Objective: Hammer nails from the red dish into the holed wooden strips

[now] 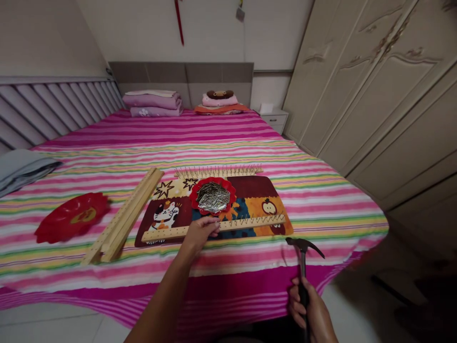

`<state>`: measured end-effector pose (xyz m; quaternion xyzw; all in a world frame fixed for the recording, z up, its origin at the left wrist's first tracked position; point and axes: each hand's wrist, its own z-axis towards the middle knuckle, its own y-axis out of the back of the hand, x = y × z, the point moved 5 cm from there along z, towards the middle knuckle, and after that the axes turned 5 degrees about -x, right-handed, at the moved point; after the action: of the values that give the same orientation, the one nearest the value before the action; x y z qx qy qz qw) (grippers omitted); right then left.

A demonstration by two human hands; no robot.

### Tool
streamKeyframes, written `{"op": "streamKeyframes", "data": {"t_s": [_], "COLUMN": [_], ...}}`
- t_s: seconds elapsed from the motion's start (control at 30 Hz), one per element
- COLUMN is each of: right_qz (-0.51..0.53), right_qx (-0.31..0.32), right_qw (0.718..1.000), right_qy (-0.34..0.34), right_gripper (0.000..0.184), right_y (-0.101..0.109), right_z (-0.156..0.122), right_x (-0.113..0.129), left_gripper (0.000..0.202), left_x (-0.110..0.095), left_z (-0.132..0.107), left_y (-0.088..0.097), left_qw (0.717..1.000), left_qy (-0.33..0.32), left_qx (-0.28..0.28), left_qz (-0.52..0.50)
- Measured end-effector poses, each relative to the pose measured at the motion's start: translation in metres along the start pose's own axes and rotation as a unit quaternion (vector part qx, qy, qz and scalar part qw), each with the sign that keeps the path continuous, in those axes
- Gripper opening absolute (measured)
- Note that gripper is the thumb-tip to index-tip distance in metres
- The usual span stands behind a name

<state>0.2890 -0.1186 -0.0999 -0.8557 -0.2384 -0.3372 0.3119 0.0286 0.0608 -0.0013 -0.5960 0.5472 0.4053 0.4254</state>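
A claw hammer (303,245) is in my right hand (309,302), its fingers wrapped round the dark handle and its head raised near the bed's front edge. My left hand (203,231) is closed in a pinch at the middle of a pale wooden strip (164,234), with what looks like a small shiny nail at the fingertips. Several nails stand in the strip's right half; small holes dot its left half. The strip lies across a patterned mat (250,188). Behind it, a red scalloped dish (193,196) holds a heap of loose nails (213,197).
Another strip full of upright nails (217,171) lies behind the mat. Several bare wooden strips (132,214) are on the left, beside a red plate (71,216). Folded bedding (153,102) sits by the headboard. A wardrobe (357,95) stands at the right.
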Motion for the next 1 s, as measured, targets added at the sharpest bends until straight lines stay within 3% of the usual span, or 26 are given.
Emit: {"op": "streamKeyframes", "data": {"t_s": [0.1,0.33,0.67,0.9,1.0], "right_qz": [0.004,0.001,-0.003,-0.054,-0.1], "right_qx": [0.0,0.0,0.0,-0.013,-0.001], "right_qw": [1.0,1.0,1.0,0.996,0.992], "right_qy": [0.002,0.01,0.01,0.063,0.079], "right_gripper": [0.042,0.04,0.041,0.042,0.042], "right_y": [-0.001,-0.001,-0.002,-0.005,-0.017], "right_z": [0.0,-0.003,-0.004,-0.012,-0.028], "right_x": [0.001,0.003,0.004,0.005,0.007], "left_gripper": [0.027,0.024,0.018,0.011,0.011], "left_x": [0.005,0.013,0.013,0.002,0.002], "left_z": [0.009,0.017,0.021,0.013,0.012], "left_y": [-0.007,-0.014,-0.021,-0.025,-0.025], "left_qw": [0.999,0.994,0.972,0.927,0.921], "left_qy": [-0.048,-0.083,-0.136,-0.218,-0.23], "left_qx": [-0.022,-0.04,-0.043,-0.08,-0.076], "left_qz": [0.013,0.051,0.185,0.295,0.306]}}
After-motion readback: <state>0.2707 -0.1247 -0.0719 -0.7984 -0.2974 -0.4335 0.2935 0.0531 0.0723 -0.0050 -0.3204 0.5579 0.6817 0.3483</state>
